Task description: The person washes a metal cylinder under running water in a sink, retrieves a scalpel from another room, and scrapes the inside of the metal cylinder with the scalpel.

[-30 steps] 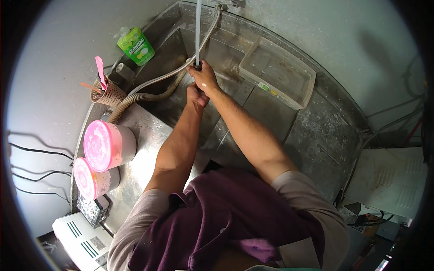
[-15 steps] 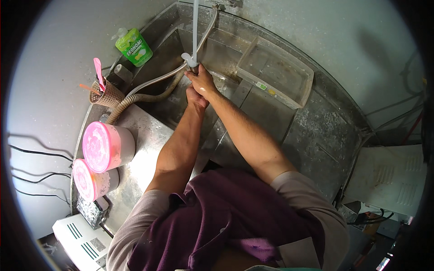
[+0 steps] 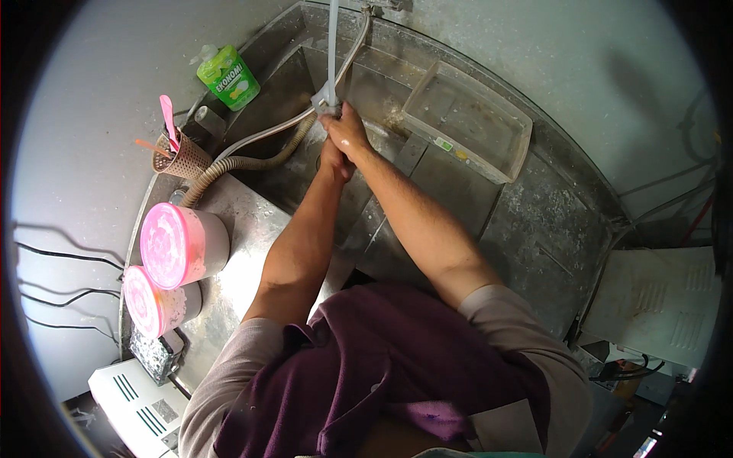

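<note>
Over the metal sink basin (image 3: 259,179), my two hands are pressed together right below a pale tap fitting (image 3: 327,101) at the bottom of an upright pipe (image 3: 333,49). My right hand (image 3: 350,137) lies across the left one, its fingers closed around it and a wet gleam on its back. My left hand (image 3: 337,162) sits underneath with the palm heel and wrist showing; its fingers are hidden. A braided hose (image 3: 267,131) and a ribbed beige hose (image 3: 252,162) run leftward from beside the tap.
A clear plastic tray (image 3: 464,107) rests right of the basin. At left are a green refill pouch (image 3: 229,79), a woven cup (image 3: 183,162) holding pink utensils, and two pink-lidded tubs (image 3: 169,246) (image 3: 145,301). A white metal box (image 3: 649,298) stands at far right.
My right hand has shifted slightly over the left, and my left hand has turned a little. Around the tap fitting the outline looks more blurred. The surrounding things stay put.
</note>
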Demonstrator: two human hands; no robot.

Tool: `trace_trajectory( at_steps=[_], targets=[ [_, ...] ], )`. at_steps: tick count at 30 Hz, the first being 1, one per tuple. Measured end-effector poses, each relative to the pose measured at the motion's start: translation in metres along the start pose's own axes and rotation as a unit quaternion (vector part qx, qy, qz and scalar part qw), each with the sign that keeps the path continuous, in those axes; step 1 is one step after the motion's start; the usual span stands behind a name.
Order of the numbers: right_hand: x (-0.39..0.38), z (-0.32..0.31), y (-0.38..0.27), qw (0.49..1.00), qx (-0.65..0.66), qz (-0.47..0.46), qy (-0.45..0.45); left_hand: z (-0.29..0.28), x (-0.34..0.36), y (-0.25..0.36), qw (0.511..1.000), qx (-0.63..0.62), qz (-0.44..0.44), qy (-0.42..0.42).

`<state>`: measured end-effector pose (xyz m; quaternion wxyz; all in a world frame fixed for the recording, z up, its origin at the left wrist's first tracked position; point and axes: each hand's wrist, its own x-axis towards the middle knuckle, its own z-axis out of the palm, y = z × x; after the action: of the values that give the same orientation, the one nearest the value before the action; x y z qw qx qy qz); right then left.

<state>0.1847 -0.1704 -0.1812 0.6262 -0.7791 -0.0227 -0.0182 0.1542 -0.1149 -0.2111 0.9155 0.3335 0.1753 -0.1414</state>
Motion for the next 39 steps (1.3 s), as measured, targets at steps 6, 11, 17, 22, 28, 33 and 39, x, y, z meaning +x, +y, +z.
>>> trace_trajectory(
  at_steps=[6, 11, 17, 22, 28, 33, 39],
  targets=[
    [0.013, -0.010, -0.013, 0.997, 0.009, 0.028, 0.066, -0.014, 0.002, 0.016, 0.939, -0.044, -0.335, -0.068],
    [0.000, 0.006, -0.028, 0.991, -0.050, 0.088, 0.083, -0.004, 0.004, -0.001, 0.972, -0.160, -0.169, 0.016],
    [0.009, 0.030, -0.006, 0.994, 0.065, 0.070, 0.043, -0.085, 0.038, -0.006, 0.971, -0.178, -0.140, -0.073],
    [0.016, 0.022, 0.015, 0.985, 0.039, 0.164, -0.020, -0.022, 0.001, -0.017, 0.992, -0.089, -0.073, 0.050],
    [0.005, 0.030, 0.004, 0.984, 0.122, 0.055, 0.120, -0.030, 0.000, -0.013, 0.976, -0.202, -0.056, 0.065],
    [-0.003, 0.016, -0.021, 0.993, 0.042, -0.044, 0.101, -0.046, 0.011, -0.011, 0.978, -0.205, -0.039, -0.002],
    [-0.007, 0.008, -0.031, 0.979, 0.183, 0.050, 0.071, -0.041, 0.008, -0.010, 0.969, -0.246, -0.029, 0.020]
  ],
)
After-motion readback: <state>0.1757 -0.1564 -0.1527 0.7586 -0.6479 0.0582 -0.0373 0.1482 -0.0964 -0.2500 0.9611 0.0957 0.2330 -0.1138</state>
